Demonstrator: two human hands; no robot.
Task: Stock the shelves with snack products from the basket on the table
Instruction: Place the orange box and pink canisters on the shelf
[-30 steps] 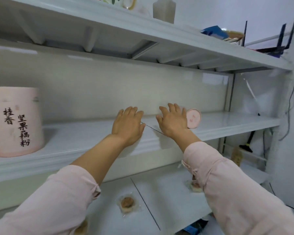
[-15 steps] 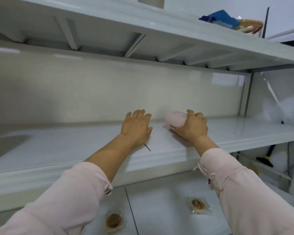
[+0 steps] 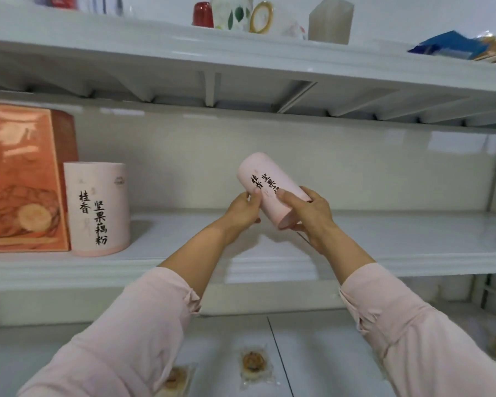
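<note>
A pink snack canister [image 3: 265, 181] with black characters hangs tilted above the middle shelf [image 3: 384, 239]. My right hand [image 3: 308, 216] grips its lower end, and my left hand [image 3: 245, 209] holds its left side with thumb and fingers. A second, larger pink canister [image 3: 98, 207] of the same print stands upright on the shelf at the left, touching an orange snack box [image 3: 23, 181].
The top shelf [image 3: 241, 53] carries a red cup, a patterned jar, a white box and blue packets. On the lower shelf [image 3: 312, 353] lie small wrapped pastries [image 3: 254, 362] between my sleeves. A metal upright bounds the shelves at the right.
My right hand took hold of the small canister lying on the shelf and raised it. My left hand left the shelf and came onto the canister. My view swung left.
</note>
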